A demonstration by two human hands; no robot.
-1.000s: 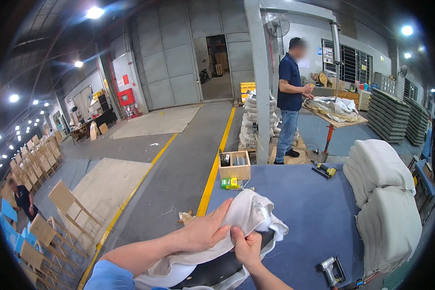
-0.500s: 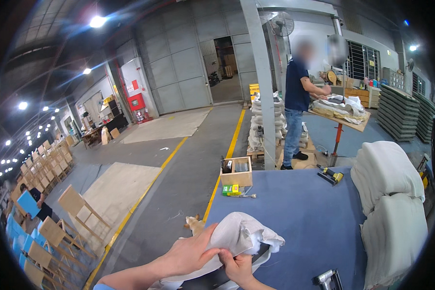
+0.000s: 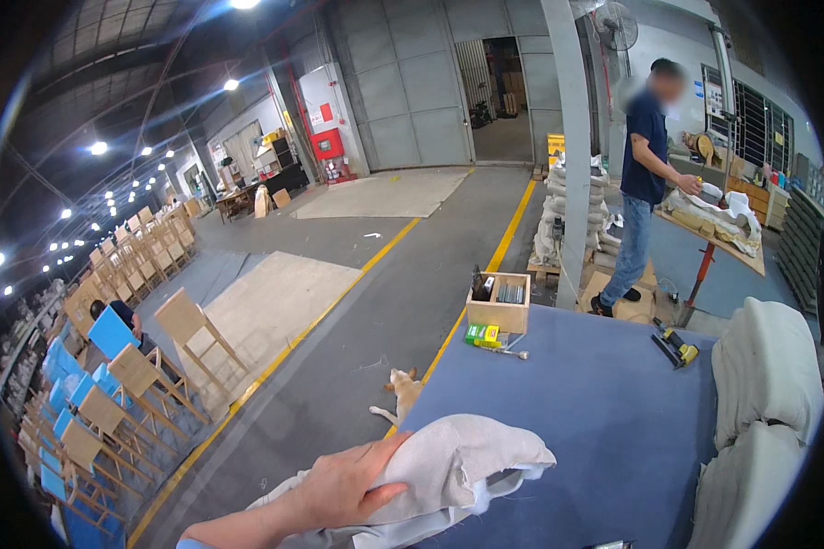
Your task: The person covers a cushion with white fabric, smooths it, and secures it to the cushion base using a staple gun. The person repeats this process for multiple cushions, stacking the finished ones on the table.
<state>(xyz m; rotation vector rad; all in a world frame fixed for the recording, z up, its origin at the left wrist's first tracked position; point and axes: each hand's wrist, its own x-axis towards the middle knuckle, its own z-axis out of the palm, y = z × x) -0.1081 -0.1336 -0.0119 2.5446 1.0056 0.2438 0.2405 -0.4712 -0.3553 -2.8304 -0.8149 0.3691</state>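
Observation:
A beige fabric-covered pad rests at the near edge of the blue-grey table, its loose cloth edge folded and some white padding showing beneath. My left hand is closed on the left part of this pad, thumb and fingers pressing into the fabric. My right hand is out of view. Part of a metal tool shows at the bottom edge, mostly cut off. Farther back on the table lies a yellow and black staple gun.
A wooden box with metal strips stands at the table's far left corner, a small green-yellow carton before it. Stacked pale cushions line the right side. A dog lies beside the table. A co-worker stands beyond.
My right hand has left the pad and gone out of view. The pad's cloth now lies over the dark underside that showed before. My view has swung left.

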